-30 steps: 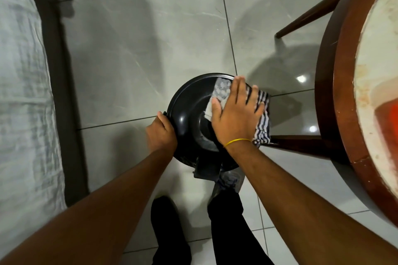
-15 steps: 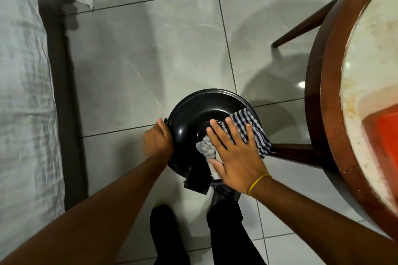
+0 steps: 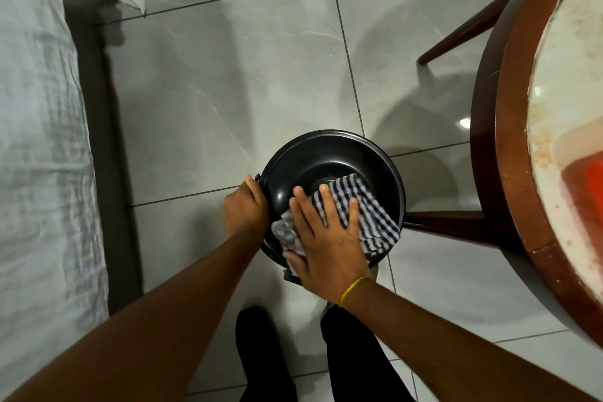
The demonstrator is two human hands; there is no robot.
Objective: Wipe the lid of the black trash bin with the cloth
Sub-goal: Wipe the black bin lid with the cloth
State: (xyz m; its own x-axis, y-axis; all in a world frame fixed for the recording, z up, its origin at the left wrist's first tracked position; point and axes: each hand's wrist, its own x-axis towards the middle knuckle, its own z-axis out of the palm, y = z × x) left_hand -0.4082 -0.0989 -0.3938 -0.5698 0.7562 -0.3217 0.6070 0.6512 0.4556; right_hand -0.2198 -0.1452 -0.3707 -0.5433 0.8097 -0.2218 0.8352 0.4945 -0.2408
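The grey tiled floor (image 3: 202,101) fills most of the view. A bed (image 3: 36,147) covered in pale fabric runs along the left edge. A round wooden worktop (image 3: 509,147) with a worn pale surface occupies the right edge; its dark legs reach toward the bin.

The black trash bin (image 3: 329,153) stands on the floor between the bed and the worktop, close to the worktop leg. Its round lid (image 3: 313,163) is closed and glossy.

The left hand (image 3: 244,207) is closed around the left rim of the lid. The right hand (image 3: 329,238) lies flat, fingers spread, pressing the cloth (image 3: 372,215) onto the near-right part of the lid. The cloth is checked black and white. A yellow band (image 3: 354,287) circles the right wrist.
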